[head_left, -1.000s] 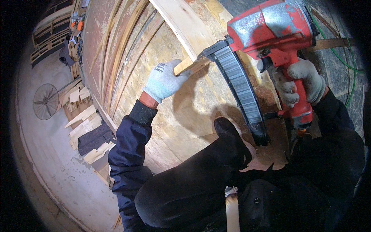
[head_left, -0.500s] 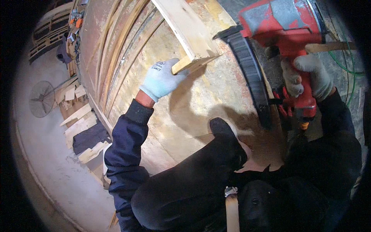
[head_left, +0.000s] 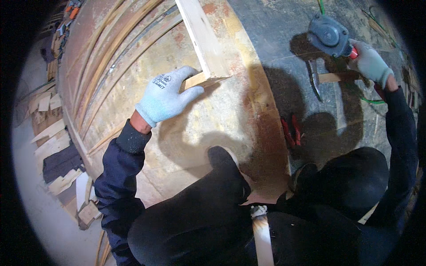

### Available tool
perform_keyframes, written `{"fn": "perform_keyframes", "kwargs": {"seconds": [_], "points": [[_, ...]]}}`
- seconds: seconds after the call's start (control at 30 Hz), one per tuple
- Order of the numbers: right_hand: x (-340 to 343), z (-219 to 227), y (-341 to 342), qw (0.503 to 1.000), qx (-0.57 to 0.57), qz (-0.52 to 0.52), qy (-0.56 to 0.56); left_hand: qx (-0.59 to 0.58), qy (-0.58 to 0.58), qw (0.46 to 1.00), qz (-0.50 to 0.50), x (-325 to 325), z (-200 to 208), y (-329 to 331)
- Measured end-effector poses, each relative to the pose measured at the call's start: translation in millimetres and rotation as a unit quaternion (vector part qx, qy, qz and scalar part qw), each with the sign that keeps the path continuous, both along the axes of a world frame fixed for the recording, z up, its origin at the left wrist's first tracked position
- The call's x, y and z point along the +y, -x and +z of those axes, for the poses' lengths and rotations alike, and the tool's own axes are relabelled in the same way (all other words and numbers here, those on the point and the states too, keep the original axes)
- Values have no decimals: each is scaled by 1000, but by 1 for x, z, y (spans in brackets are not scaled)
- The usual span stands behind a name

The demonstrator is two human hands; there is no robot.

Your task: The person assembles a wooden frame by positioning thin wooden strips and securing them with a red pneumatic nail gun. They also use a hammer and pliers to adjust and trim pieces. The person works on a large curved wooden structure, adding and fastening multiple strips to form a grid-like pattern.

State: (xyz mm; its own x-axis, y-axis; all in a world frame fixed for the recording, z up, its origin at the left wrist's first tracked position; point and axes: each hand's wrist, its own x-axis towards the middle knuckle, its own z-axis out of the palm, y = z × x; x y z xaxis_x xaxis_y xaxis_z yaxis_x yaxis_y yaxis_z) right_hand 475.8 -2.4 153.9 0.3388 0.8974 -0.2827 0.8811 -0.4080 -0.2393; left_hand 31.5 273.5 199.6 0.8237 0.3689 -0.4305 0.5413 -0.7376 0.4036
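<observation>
My left hand (head_left: 166, 95), in a pale glove, is closed round a short wooden strip (head_left: 194, 81). That strip meets the near end of a long pale board (head_left: 202, 37), which runs away from me over the worn wooden panel (head_left: 222, 113). Off to the right, my gloved right hand (head_left: 369, 63) grips a nail gun by its red handle. The grey round cap of the nail gun (head_left: 329, 37) faces up, and its magazine is not visible. A hammer (head_left: 330, 78) lies on the dark surface below the gun.
Red-handled pliers (head_left: 290, 132) lie beside the panel's right edge. Several long wooden strips (head_left: 115, 53) rest at the panel's left. Wood offcuts (head_left: 49, 139) are piled at far left. A green hose (head_left: 372, 101) is at right. A cigarette (head_left: 262, 239) juts in from the bottom.
The nail gun has swung up and right, away from the board, turning so its cap shows. Hammer and pliers are now uncovered. My left hand still holds the strip; the view has shifted right.
</observation>
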Motion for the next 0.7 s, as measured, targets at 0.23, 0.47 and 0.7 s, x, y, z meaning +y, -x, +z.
{"fn": "perform_keyframes", "kwargs": {"seconds": [0.23, 0.47, 0.7], "points": [[23, -3, 2, 993, -20, 31, 112, -23, -85, 992, -86, -1, -24, -4], [52, -2, 8, 986, -18, 43, 163, -111, -46, 988, -101, 10, -15, 8], [76, -5, 0, 974, 7, 7, 224, -137, -14, 988, -70, 91, -38, 61]]}}
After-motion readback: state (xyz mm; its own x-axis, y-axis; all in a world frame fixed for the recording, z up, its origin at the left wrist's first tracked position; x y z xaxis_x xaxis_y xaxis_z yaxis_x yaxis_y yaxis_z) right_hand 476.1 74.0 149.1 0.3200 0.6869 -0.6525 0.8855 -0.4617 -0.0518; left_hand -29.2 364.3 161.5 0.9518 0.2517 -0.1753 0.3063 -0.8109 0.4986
